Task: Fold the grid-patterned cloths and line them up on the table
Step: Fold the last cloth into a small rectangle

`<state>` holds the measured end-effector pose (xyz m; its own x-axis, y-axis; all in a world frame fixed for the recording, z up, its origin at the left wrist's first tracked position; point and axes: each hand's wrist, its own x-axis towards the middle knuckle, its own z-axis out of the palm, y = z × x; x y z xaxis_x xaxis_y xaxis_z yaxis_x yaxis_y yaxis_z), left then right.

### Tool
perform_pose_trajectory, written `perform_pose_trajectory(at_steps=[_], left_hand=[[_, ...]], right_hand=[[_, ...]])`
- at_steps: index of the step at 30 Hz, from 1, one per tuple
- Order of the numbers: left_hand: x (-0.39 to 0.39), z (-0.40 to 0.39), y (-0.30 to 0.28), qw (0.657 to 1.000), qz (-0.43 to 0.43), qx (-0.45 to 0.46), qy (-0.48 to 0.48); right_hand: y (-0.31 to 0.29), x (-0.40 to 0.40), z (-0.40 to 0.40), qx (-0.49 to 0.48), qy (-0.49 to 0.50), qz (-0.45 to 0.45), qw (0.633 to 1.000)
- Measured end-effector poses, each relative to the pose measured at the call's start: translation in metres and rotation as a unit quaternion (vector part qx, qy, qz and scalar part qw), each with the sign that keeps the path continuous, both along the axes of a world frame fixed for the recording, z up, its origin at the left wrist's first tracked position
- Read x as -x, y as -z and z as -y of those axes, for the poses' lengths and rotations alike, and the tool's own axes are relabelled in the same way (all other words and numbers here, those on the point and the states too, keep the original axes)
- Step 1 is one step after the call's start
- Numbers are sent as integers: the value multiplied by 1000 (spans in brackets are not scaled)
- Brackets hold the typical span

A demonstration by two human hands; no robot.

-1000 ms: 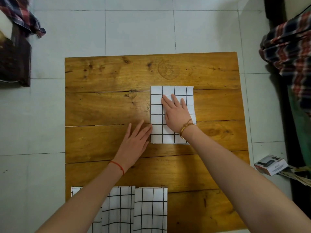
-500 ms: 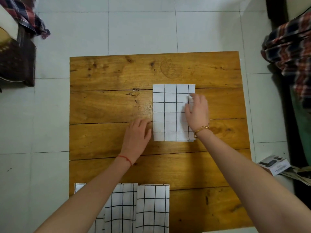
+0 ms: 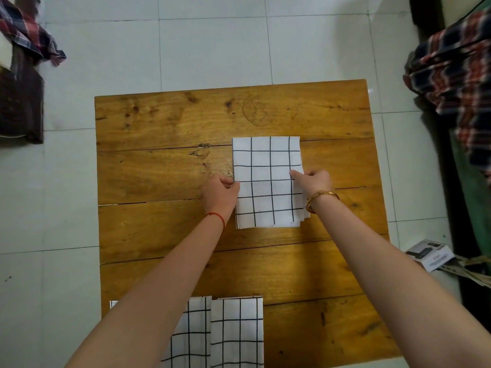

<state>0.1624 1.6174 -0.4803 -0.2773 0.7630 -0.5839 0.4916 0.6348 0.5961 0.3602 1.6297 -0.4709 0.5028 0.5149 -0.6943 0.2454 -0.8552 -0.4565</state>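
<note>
You have 3 grid-patterned cloths on the wooden table. 1 folded cloth lies right of centre; your left hand pinches its left edge, your right hand pinches its right edge. 2 folded cloths, left and right, lie touching at the near edge.

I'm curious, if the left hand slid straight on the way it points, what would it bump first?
Probably nothing new: the left hand already grips the folded cloth at its left edge, so it meets that cloth.
</note>
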Motion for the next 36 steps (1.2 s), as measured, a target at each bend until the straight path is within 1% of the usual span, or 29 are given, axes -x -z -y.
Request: perform_pose_trajectory(at_steps=[4,9,11,14,19,22,25,27,29,32,34,36], left_hand=[[5,-2,-2,999,33,-10,6],[16,-8,0,991,123,35,-30],[20,-10,-1,989,138,45,-31],[24,-10,0,989,133,64,-27],[29,-9,-2,979,170,107,-46],[29,-9,-7,970,205,113,-59],[31,-7,-13,964,242,94,-60],[33,-5,-18,973,221,52,-27],[34,-3,-23,983,185,-11,16],[35,2,-29,981,149,-104,69],[37,3,-32,977,67,-164,118],[39,3,-36,963,-11,-212,167]], right_hand=[[-1,-3,4,-19,-6,-48,999],[-4,-16,7,-17,-29,-111,993],[-3,-21,7,0,-41,-134,990],[-1,-27,10,19,-71,-146,987],[-4,-27,14,-5,-129,-198,972],[-1,-27,16,-16,-129,-219,967],[-5,-23,16,-34,-81,-204,975],[-8,-22,17,-70,-40,-198,977],[-12,-21,19,-121,-49,-161,978],[-19,-17,23,-203,-106,-123,966],[-26,-15,24,-248,-167,-98,949],[-32,-13,24,-269,-227,-52,934]])
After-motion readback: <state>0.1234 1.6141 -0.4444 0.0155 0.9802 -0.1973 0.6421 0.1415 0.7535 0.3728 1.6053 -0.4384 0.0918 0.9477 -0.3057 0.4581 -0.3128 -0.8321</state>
